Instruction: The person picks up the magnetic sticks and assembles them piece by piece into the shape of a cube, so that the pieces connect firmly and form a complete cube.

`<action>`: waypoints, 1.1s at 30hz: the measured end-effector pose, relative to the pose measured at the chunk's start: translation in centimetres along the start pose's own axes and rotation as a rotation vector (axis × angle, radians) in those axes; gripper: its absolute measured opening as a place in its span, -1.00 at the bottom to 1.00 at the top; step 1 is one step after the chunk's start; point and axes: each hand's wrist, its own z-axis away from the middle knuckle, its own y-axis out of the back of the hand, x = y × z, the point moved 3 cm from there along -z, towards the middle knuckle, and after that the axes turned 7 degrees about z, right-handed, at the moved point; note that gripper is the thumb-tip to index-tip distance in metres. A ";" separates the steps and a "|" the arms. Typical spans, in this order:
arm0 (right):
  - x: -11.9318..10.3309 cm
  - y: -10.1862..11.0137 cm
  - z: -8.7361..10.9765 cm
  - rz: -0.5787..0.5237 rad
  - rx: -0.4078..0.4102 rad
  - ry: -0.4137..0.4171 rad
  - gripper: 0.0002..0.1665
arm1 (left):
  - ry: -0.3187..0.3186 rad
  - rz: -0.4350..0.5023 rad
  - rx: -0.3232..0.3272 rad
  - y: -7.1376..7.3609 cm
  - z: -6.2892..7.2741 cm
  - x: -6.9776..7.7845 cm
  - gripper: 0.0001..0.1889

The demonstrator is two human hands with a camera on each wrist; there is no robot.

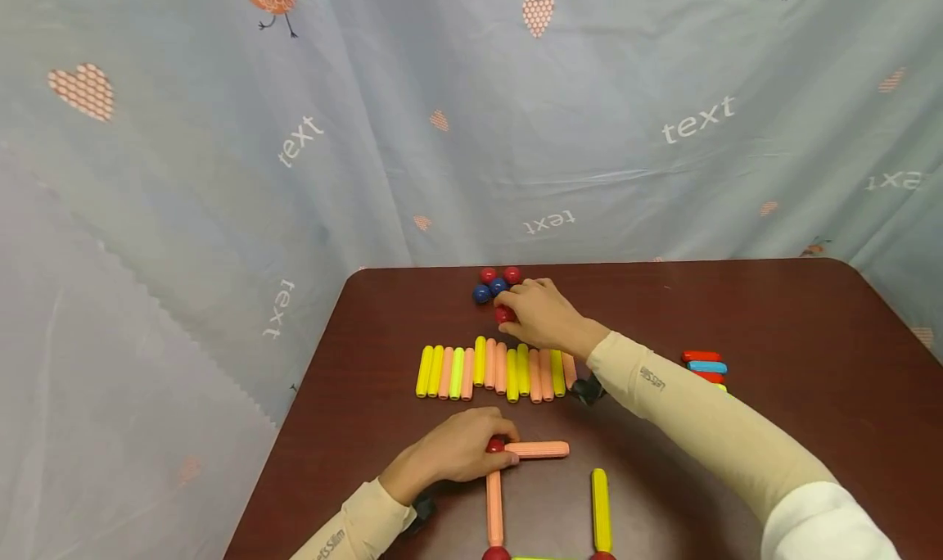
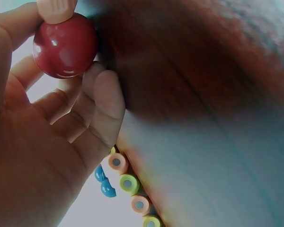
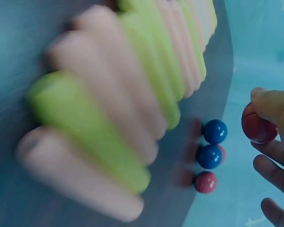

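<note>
In the head view my left hand [image 1: 458,447] holds a red ball [image 1: 496,444] between thumb and fingers. A salmon stick [image 1: 541,450] extends right from that ball, and a second salmon stick [image 1: 494,507] runs from it towards me. The left wrist view shows the glossy red ball [image 2: 65,46] within the fingers, against a stick's end. Farther back, my right hand [image 1: 547,314] pinches another red ball [image 1: 505,314]. In the right wrist view this ball [image 3: 258,126] appears lifted off the table, thumb and fingertips around it.
Two blue balls [image 1: 481,294] and two red balls [image 1: 489,275] lie by the far edge. A row of yellow and salmon sticks [image 1: 457,373] crosses mid-table. A yellow stick [image 1: 601,511] joins a red ball [image 1: 604,556] at the front. Red and blue sticks [image 1: 707,368] lie right.
</note>
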 end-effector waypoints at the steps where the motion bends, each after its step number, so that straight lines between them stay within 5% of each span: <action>1: 0.2 0.4 1.0 0.001 0.010 0.008 -0.53 | -0.003 -0.001 0.000 0.0 0.0 0.0 -0.78; 9: 0.3 1.4 10.0 -0.040 0.059 0.073 -0.53 | -0.011 0.019 0.009 -0.1 0.0 0.1 -0.80; 16: 0.2 -0.1 16.3 -0.113 -0.042 0.097 -0.57 | -0.018 0.013 0.028 -0.1 -0.4 0.1 -0.80; 23: -0.5 -1.6 17.9 -0.157 -0.093 0.123 -0.64 | -0.004 0.016 0.027 -0.1 -0.3 0.0 -0.80; 33: -1.1 -2.1 18.1 -0.136 -0.041 0.151 -0.67 | -0.008 0.017 0.026 0.0 -0.5 0.4 -0.80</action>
